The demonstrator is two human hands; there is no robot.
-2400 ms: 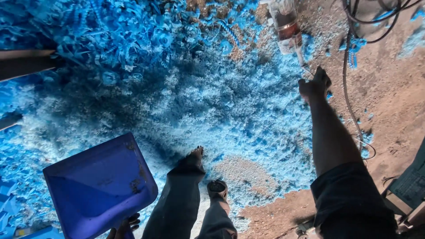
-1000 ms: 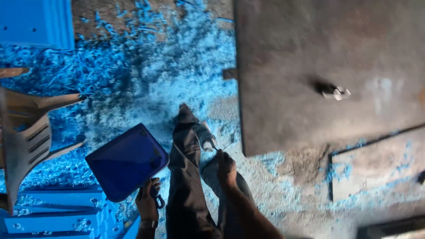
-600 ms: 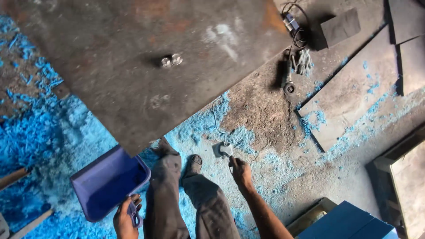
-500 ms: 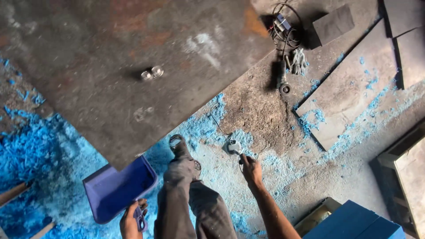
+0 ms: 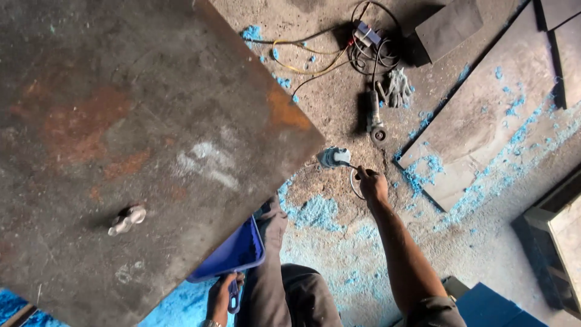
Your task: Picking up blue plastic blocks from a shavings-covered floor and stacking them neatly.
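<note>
Dusty concrete floor [image 5: 339,109] fills the head view, strewn with bright blue shavings [image 5: 318,212] that gather in patches near the middle and along the right. A large rusty metal plate [image 5: 139,121] covers the whole left side, and a small metal fitting [image 5: 127,220] sits on it low down at the left. The plate's near edge hides most of a blue plastic tray [image 5: 233,254], so only one corner of the tray shows. Far off, at the top, a tangle of yellow and black cables [image 5: 348,48] lies beside a grey glove [image 5: 399,88] and an angle grinder [image 5: 374,118]. Flat dark slabs [image 5: 478,127] lie to the right, and blue panels [image 5: 493,306] show at the near right corner. The person's trousered leg [image 5: 272,266] stands between the two arms.

The left hand [image 5: 221,297] is closed around the near rim of the blue plastic tray, low in the picture. The right hand [image 5: 372,183] is stretched out over the floor, fingers pinched shut on a thin cord [image 5: 353,181]. The cord runs to a small grey-blue tool [image 5: 334,157] that lies just to the left of the hand, close to the plate's corner.
</note>
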